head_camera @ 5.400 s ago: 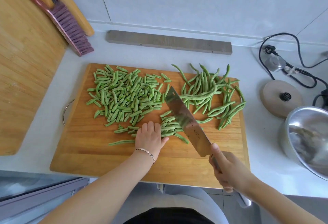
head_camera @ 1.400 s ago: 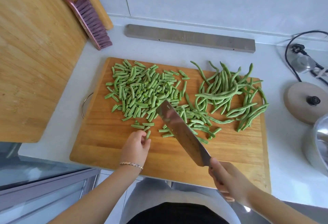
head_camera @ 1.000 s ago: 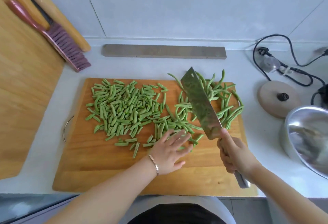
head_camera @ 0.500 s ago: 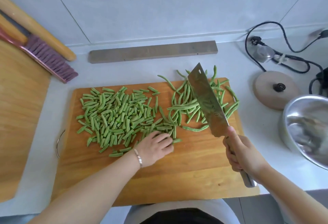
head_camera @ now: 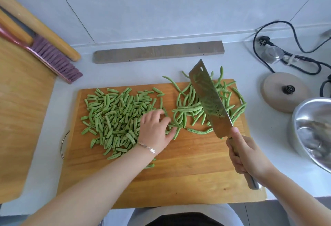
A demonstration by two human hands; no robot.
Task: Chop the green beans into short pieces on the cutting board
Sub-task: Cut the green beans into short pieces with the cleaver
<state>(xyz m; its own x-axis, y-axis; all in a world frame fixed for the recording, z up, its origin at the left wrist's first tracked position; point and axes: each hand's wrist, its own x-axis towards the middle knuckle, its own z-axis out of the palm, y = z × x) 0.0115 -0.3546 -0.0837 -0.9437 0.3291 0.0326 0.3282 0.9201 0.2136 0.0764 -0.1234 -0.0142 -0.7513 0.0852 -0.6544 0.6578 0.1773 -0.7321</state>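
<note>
Brush (head_camera: 53, 59), lid (head_camera: 284, 91), steel bowl (head_camera: 315, 129)

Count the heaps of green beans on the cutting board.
2. The chopped pieces cover the cutting board's left half; the whole beans lie far right, some hidden behind the cleaver.

Bright, soft daylight; wide-angle edge warp

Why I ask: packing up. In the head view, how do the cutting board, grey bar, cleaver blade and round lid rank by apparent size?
1. cutting board, by far.
2. grey bar, long but narrow.
3. cleaver blade and round lid look alike; the blade seems raised nearer the camera, so unranked.
</note>
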